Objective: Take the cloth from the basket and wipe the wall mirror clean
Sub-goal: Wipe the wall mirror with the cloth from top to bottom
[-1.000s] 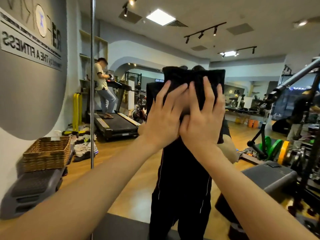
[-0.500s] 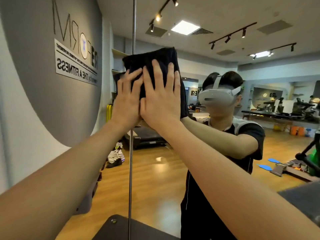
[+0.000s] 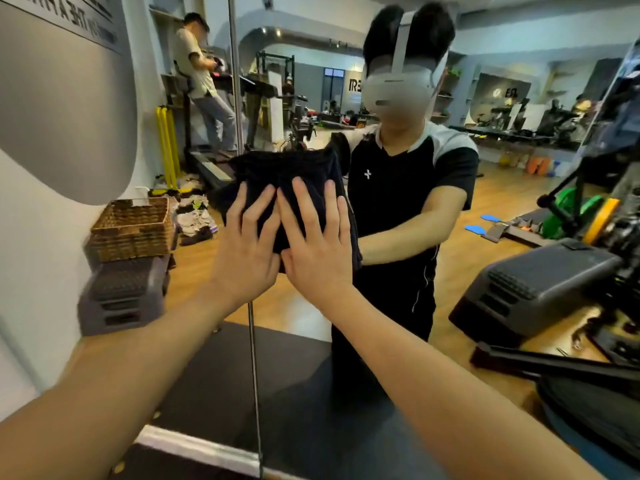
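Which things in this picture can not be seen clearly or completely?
- Head view: the dark folded cloth has its lower part covered by the left hand and right hand.
- The woven wicker basket: its inside is hidden by its rim.
- The wall mirror: smears are unreadable.

dark nubby cloth (image 3: 294, 174), glossy mirror (image 3: 485, 237) — woven wicker basket (image 3: 133, 225)

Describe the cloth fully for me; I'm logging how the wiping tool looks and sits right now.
The cloth is dark, navy to black, with a soft towel-like pile, folded or bunched into a thick pad. It lies flat against the wall mirror at about chest height, beside the vertical mirror seam. The left hand and right hand press its lower half with spread, straight fingers, side by side. Its upper edge stands free above the fingertips.
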`<state>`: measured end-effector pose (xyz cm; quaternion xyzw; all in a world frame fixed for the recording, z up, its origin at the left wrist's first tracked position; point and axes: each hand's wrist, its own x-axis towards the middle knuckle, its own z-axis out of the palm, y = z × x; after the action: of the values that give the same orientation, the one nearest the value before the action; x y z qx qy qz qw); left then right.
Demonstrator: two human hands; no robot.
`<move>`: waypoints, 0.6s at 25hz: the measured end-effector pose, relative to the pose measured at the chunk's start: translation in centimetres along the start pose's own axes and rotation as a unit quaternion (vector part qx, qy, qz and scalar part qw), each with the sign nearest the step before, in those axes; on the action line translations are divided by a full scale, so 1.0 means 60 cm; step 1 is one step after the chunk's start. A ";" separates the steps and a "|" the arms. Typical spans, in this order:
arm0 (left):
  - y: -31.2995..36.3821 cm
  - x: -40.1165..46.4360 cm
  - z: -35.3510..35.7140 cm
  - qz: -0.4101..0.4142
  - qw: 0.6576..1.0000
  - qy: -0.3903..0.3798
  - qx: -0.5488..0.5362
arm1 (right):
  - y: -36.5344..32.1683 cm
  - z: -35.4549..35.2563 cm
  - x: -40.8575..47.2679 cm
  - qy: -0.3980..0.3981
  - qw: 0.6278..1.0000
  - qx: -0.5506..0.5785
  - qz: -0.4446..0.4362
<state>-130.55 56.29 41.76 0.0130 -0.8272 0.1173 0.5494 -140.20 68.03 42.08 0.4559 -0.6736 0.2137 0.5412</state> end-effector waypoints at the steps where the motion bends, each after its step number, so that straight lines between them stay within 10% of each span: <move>1: 0.026 -0.020 0.008 0.014 1.000 -0.012 0.002 | 0.008 0.001 -0.041 -0.005 1.000 -0.005 -0.003; 10: 0.332 -0.112 0.175 -0.041 0.975 -0.218 -0.028 | 0.222 -0.111 -0.272 -0.083 0.996 -0.022 -0.011; 15: 0.460 0.015 0.176 -0.039 0.992 -0.065 -0.103 | 0.367 -0.197 -0.277 -0.078 0.993 -0.087 0.005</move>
<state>-144.63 81.03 33.72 -0.0036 -0.8678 0.0084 0.4969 -152.53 94.48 35.08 0.4195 -0.7320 0.1206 0.5231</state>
